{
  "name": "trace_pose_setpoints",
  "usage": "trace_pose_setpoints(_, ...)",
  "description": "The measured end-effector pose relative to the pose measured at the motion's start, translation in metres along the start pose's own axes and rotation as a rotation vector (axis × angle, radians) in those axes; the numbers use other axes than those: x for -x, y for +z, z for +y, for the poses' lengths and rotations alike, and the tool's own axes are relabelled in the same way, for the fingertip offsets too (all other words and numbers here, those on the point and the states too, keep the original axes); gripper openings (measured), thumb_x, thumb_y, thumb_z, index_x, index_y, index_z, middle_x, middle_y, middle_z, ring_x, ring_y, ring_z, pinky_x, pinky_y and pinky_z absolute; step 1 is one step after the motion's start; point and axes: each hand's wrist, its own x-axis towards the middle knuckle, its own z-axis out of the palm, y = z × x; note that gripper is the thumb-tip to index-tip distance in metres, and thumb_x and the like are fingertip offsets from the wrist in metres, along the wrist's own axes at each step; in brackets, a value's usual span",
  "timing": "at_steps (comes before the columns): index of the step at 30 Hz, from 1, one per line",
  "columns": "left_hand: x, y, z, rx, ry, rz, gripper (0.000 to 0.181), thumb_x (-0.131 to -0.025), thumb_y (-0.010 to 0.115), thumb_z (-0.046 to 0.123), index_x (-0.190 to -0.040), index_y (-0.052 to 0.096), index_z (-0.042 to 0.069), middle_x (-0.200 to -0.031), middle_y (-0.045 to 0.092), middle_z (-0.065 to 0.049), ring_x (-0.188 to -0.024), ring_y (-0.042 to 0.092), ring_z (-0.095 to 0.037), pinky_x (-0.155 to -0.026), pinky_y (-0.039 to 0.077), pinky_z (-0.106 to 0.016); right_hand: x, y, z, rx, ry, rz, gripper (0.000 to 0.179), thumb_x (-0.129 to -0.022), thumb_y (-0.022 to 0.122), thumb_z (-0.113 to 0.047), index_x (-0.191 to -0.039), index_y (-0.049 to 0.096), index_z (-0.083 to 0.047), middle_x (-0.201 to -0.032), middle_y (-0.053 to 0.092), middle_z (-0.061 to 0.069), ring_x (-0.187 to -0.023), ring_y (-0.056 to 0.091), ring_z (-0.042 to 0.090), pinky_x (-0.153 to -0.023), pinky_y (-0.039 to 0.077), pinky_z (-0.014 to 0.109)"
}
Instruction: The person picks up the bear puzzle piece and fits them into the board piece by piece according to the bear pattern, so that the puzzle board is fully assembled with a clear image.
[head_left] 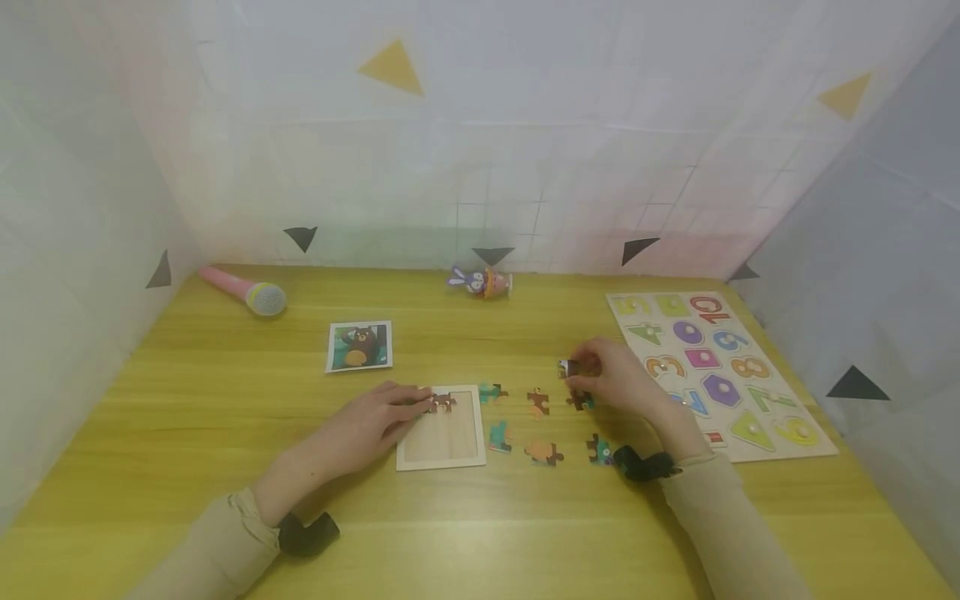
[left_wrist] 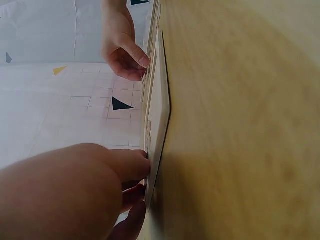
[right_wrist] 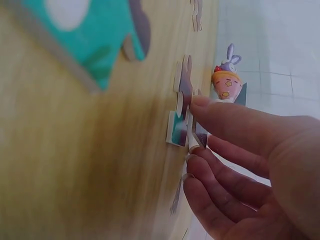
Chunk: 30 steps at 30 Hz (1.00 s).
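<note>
My left hand (head_left: pixel 378 421) lies at the upper left corner of a square wooden puzzle tray (head_left: pixel 442 462), its fingertips on the rim and at a brown puzzle piece (head_left: pixel 444 403) inside the tray's top. My right hand (head_left: pixel 611 375) pinches a small dark-and-white puzzle piece (head_left: pixel 566 368) between thumb and fingers. In the right wrist view this pinched piece (right_wrist: pixel 200 134) stands on edge, close over a brown-and-teal piece (right_wrist: pixel 177 130) on the table. Several loose pieces lie between tray and right hand, among them an orange-brown piece (head_left: pixel 543 452) and a teal one (head_left: pixel 500 437).
A bear picture card (head_left: pixel 360 346) lies behind the tray to the left. Farther back are a pink toy microphone (head_left: pixel 247 292) and a rabbit figure (head_left: pixel 482 282) on its side. A wooden number-and-shape board (head_left: pixel 780 433) lies on the right, partly behind my right forearm.
</note>
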Motion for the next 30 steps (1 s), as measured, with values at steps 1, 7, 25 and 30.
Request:
trace_pose_setpoints(1, 0.0001, -0.0001, 0.0001, 0.000, -0.002, -0.001, 0.041, -0.097, 0.064, 0.011, -0.138, 0.060, 0.006, -0.141, 0.059, -0.010, -0.125, 0.057, -0.029, -0.105, 0.051, -0.044, -0.0001, 0.0000, 0.0001, 0.003, -0.006, 0.002, 0.034, -0.086, 0.079, -0.015, -0.113, 0.068, 0.001, -0.104, 0.068, 0.013, -0.093, 0.066, 0.027, -0.085, 0.057, 0.046)
trace_pose_setpoints(7, 0.0002, -0.0010, 0.0004, 0.001, -0.008, -0.008, 0.041, -0.098, 0.063, 0.012, -0.138, 0.060, 0.007, -0.141, 0.059, -0.009, -0.127, 0.056, -0.029, -0.106, 0.050, -0.044, -0.0003, 0.0005, -0.0009, 0.055, -0.018, 0.023, 0.034, -0.084, 0.081, -0.016, -0.113, 0.072, -0.001, -0.101, 0.067, 0.011, -0.088, 0.065, 0.023, -0.079, 0.057, 0.042)
trace_pose_setpoints(25, 0.0006, 0.0006, -0.0002, 0.012, -0.020, -0.010, 0.040, -0.099, 0.062, 0.012, -0.138, 0.060, 0.007, -0.142, 0.058, -0.008, -0.128, 0.056, -0.029, -0.107, 0.049, -0.044, -0.0003, -0.0003, -0.0077, 0.070, 0.006, 0.038, 0.035, -0.078, 0.082, -0.011, -0.110, 0.073, -0.002, -0.100, 0.066, 0.011, -0.082, 0.066, 0.020, -0.067, 0.055, 0.031)
trace_pose_setpoints(30, 0.0003, 0.0007, -0.0002, 0.006, -0.019, -0.011, 0.040, -0.099, 0.062, 0.012, -0.138, 0.060, 0.007, -0.142, 0.058, -0.009, -0.127, 0.056, -0.029, -0.106, 0.050, -0.043, 0.0009, -0.0014, -0.0077, 0.067, 0.007, 0.037, 0.036, -0.078, 0.081, -0.011, -0.112, 0.073, -0.001, -0.101, 0.067, 0.011, -0.083, 0.066, 0.021, -0.067, 0.056, 0.032)
